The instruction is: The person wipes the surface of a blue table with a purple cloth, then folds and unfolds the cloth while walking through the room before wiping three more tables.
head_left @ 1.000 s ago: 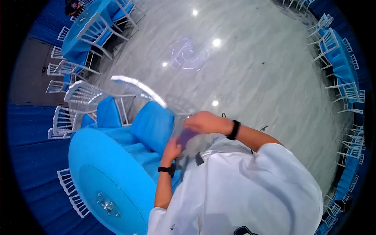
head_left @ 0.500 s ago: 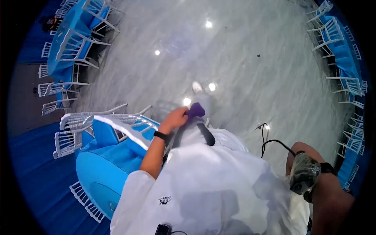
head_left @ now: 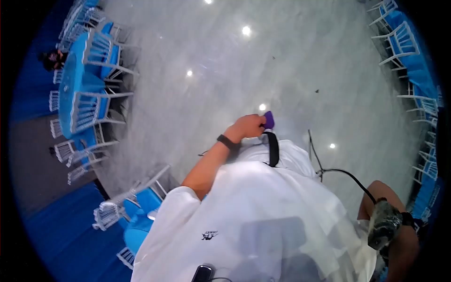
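A purple cloth [head_left: 268, 121] sticks out from my left hand [head_left: 250, 126], whose fingers are closed round it in front of my body. A dark band is on that wrist. Close by hangs a black strap [head_left: 273, 149] against my white clothing. On the right side my right arm [head_left: 381, 191] is bent, and the hand itself does not show. Against this arm sits a dark device wrapped in clear plastic [head_left: 384, 224], and a black cable [head_left: 348, 173] runs from it towards the floor.
Blue-covered tables [head_left: 73, 89] with white chairs [head_left: 94, 110] stand along the left. Another row of blue tables and white chairs [head_left: 404, 40] lines the right edge. A nearer blue table [head_left: 135, 235] is beside me at lower left. Glossy grey floor [head_left: 225, 51] lies ahead.
My left hand has moved right and slightly up with the purple cloth, and less of the cloth shows. The near table and chairs have shifted down in view, partly behind my shirt.
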The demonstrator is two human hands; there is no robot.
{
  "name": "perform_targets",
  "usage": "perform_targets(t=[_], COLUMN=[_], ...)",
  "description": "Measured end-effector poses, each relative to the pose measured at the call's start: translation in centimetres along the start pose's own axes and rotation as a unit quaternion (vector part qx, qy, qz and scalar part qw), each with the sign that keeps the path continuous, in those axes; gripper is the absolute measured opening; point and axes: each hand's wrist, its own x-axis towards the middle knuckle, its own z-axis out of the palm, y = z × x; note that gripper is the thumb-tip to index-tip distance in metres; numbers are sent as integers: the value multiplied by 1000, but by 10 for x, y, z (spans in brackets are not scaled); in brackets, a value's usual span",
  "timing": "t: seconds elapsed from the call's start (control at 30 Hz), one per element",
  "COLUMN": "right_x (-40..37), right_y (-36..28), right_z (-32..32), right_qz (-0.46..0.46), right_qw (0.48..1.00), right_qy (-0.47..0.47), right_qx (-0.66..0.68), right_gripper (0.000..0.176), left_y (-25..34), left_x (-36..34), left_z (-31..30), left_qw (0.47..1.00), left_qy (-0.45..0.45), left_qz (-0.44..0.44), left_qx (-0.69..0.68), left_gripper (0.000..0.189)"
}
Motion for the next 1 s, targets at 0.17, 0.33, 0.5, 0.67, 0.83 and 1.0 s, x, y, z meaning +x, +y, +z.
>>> perform_targets(t=[0.17,0.33,0.5,0.67,0.83,1.0], right_x=[-4,-30,-118,-243,-227,-224], right_y=[119,226,455,650,745,847], right_z=[-78,-180,-186,-150,-169,-252], right_qz=[12,26,567,439,541,653], right_qw=[999,996,788,879,823,740], right_qy=[38,86,226,-152,-167,-152], right_qx=[-13,23,78,-112,43,61], right_gripper=[11,12,17,55,65,52], left_y=[-14,-22,-36,-22,-39,-94], left_x=[89,153,243,333,408,503], left_z=[-123,-221,-311,-423,-497,-598], left_qw=[981,941,959,878,878,851], left_qy=[-56,-1,183,242,202,125], left_qz=[-31,-170,-92,-132,-62,-92], left_qx=[-185,-292,-193,-391,-430,-502], left_gripper=[27,27,29,28,27,28])
